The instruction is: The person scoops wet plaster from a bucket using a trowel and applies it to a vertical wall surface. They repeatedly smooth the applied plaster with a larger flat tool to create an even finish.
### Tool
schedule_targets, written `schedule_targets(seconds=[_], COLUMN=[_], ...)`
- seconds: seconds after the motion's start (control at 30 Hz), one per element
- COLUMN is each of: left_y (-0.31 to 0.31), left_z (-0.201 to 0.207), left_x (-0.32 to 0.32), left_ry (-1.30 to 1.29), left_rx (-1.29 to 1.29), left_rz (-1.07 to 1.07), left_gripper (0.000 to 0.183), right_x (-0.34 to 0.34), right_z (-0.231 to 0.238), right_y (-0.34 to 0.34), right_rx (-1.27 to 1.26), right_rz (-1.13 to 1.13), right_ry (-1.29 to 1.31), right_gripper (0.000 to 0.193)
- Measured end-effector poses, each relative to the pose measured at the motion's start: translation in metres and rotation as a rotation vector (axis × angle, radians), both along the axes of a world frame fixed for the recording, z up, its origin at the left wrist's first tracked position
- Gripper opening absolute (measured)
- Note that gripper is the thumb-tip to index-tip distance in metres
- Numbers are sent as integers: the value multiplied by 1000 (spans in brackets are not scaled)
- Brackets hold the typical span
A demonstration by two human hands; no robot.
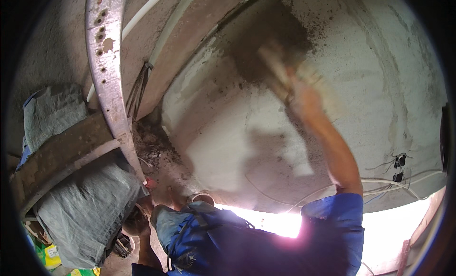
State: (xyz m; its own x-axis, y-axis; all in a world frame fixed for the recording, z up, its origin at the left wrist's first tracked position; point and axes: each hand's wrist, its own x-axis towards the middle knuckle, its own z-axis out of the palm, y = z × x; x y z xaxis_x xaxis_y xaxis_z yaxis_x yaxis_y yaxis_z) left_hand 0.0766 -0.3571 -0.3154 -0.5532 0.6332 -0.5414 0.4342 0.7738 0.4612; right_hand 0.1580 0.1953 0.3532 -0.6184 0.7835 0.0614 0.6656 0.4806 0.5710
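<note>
A dark, damp-looking grey-brown patch (pixel 259 26) with a ragged edge marks the pale wall (pixel 351 133), small specks scattered to its right. At the patch's lower right, the right hand (pixel 306 98) is closed around a long tool (pixel 274 64), straight-edged and pale brown, its upper end over the patch; blur smears its exact shape. Well below and left of the patch, the left hand (pixel 136 223) is beside a creased grey sheet (pixel 90 209); whether it grips anything, I cannot tell.
</note>
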Motion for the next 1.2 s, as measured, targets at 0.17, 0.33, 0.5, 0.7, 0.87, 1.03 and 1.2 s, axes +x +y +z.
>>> schedule_targets(seconds=[0.17, 0.33, 0.5, 0.7, 0.87, 1.03, 1.2], left_y=[-2, -13, -16, -3, -22, -36, -25], left_z=[-2, -7, -23, 5, -22, -37, -14], left_x=[0, -3, 6, 10, 23, 26, 4], left_ry=[23, 52, 91, 447, 25, 294, -69], left_rx=[1, -14, 34, 305, 7, 198, 25], left_rz=[-24, -55, -168, -359, -307, -320, -1], left_gripper=[52, 55, 59, 42, 25, 16, 20], right_x=[36, 15, -32, -54, -51, -51, -55], right_z=[-107, -114, -46, 7, 21, 21, 48], right_y=[13, 39, 71, 63, 77, 67, 59], right_rx=[-324, -249, -107, -12, 23, 147, 110], right_rz=[-8, 60, 109, -70, -105, 51, -22], right_ry=[-176, -107, -6, -6, 2, 78, 101], right_gripper=[67, 63, 56, 53, 66, 67, 67])
